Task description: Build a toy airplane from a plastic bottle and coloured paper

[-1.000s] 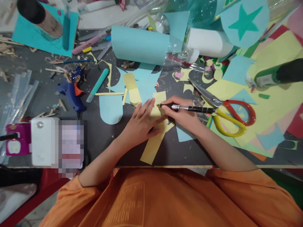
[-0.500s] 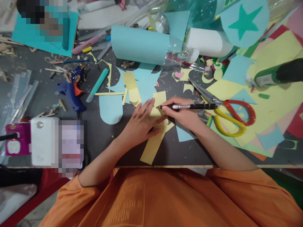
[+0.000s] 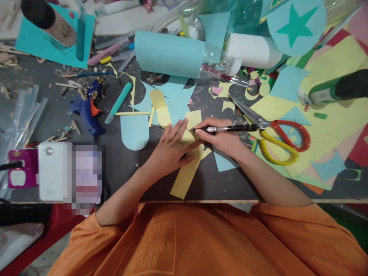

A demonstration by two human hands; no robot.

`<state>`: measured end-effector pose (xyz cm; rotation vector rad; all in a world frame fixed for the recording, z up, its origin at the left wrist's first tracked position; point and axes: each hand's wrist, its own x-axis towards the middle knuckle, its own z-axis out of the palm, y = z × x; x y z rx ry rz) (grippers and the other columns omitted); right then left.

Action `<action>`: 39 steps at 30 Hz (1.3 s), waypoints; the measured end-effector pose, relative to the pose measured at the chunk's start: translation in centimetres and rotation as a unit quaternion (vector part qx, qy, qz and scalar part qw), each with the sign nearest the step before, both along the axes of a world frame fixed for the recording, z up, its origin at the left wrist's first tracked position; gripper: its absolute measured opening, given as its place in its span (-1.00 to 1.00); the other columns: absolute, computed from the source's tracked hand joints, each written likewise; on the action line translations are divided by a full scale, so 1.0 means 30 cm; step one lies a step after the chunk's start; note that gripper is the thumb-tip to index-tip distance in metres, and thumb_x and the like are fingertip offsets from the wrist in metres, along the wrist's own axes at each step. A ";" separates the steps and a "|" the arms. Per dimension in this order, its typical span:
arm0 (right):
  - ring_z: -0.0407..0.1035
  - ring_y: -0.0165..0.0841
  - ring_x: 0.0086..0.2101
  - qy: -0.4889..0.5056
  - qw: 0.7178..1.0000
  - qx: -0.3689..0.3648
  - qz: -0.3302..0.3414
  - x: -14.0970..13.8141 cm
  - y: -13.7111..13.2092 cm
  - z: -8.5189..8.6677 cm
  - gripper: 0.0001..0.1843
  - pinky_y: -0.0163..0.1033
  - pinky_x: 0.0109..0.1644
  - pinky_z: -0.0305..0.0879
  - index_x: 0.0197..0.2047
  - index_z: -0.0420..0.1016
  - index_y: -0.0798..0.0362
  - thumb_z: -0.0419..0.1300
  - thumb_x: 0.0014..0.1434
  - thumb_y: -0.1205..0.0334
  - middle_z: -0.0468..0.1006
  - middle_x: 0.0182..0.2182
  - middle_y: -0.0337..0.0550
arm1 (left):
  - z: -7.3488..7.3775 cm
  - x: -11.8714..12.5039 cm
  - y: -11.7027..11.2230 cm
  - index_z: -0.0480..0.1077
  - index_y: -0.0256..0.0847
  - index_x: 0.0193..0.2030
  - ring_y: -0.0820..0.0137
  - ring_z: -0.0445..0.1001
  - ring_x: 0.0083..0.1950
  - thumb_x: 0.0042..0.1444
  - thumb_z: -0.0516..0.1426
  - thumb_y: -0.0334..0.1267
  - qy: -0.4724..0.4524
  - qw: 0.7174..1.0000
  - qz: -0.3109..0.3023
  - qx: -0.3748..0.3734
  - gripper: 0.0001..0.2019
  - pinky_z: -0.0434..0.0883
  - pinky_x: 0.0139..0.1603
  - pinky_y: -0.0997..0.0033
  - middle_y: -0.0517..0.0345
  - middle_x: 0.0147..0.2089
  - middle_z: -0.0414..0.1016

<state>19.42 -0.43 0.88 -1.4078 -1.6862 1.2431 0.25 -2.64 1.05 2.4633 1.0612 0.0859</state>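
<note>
My right hand (image 3: 221,134) grips a black pen (image 3: 230,128), its tip touching a strip of yellow paper (image 3: 185,178). Flat on the same paper lies my left hand (image 3: 171,149), fingers stretched out and partly covering it. Just beyond the left fingers is a yellow paper piece with rounded ends (image 3: 160,107), resting on a light blue paper offcut (image 3: 178,92). A blue paper piece with a rounded bottom (image 3: 135,132) sits left of the left hand, with a thin yellow roll (image 3: 133,113) along its top edge. Scissors (image 3: 276,134) with red and yellow handles lie beside the pen's far end.
A blue-wrapped plastic bottle (image 3: 169,53) lies across the back. Leftward are a glue gun (image 3: 89,107), a teal cutter-like stick (image 3: 118,103) and a white box-like device (image 3: 54,170). Coloured paper (image 3: 322,126) and a green bottle (image 3: 324,92) cover the right side.
The pen has tilted slightly and its back end has shifted a little left, with the tip still on the yellow paper. My left hand stays in place.
</note>
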 end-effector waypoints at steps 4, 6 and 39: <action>0.35 -0.43 -0.55 0.011 1.000 -0.016 -0.004 0.000 -0.001 0.001 -0.89 -0.30 -0.47 0.27 -0.47 0.50 0.01 0.19 0.04 0.23 0.55 -0.57 -0.25 | -0.001 -0.002 0.000 0.30 0.05 0.20 -0.07 -0.11 0.44 0.21 0.04 -0.12 -0.002 1.000 -0.005 -0.002 -0.60 0.00 0.31 -0.29 -0.12 0.45 -0.13; 0.35 -0.44 -0.56 0.011 1.000 -0.021 -0.008 0.000 -0.001 0.002 -0.90 -0.30 -0.47 0.26 -0.44 0.52 0.01 0.19 0.05 0.23 0.55 -0.57 -0.25 | -0.001 -0.003 0.000 0.29 0.06 0.20 -0.06 -0.13 0.44 0.21 0.05 -0.11 -0.003 1.000 -0.009 -0.002 -0.59 -0.01 0.31 -0.29 -0.11 0.45 -0.14; 0.29 -0.48 -0.56 -0.030 0.998 0.052 -0.029 0.005 0.007 -0.013 -0.92 -0.34 -0.45 0.20 -0.43 0.50 0.04 0.18 0.05 0.27 0.53 -0.54 -0.25 | -0.007 -0.005 0.000 0.22 0.11 0.25 -0.13 -0.08 0.42 0.22 0.02 -0.10 -0.014 1.000 -0.015 0.019 -0.56 0.05 0.27 -0.32 -0.23 0.43 -0.11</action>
